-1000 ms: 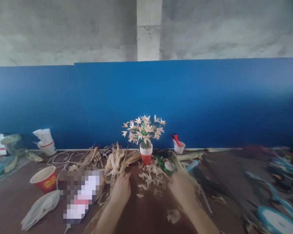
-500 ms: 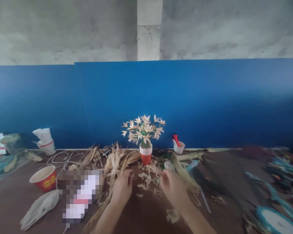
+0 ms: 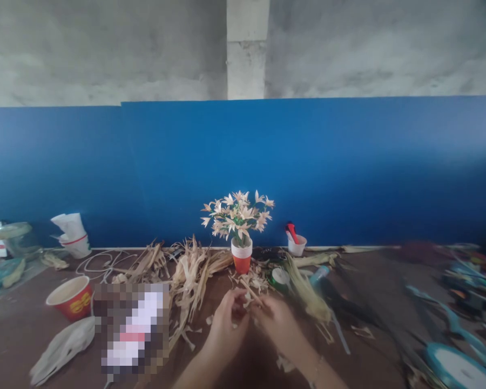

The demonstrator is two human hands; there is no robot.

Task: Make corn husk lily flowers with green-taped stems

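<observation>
At lower centre of the frame, the right hand (image 3: 273, 319) is pinching a thin pale stick (image 3: 251, 292), seemingly by its near end so that the far end is pointing free; the left hand (image 3: 229, 321) is curling close beside it — whether it is pinching anything, I cannot tell. Just beyond, pale scraps (image 3: 260, 281) are lying loose. Dry husks (image 3: 188, 273) are lying left of centre and a pale bundle (image 3: 309, 287) right of it, perhaps for easy reach. Behind, a pot (image 3: 242, 263) is holding cream flowers (image 3: 241, 216) upright before a blue panel (image 3: 243, 151).
</observation>
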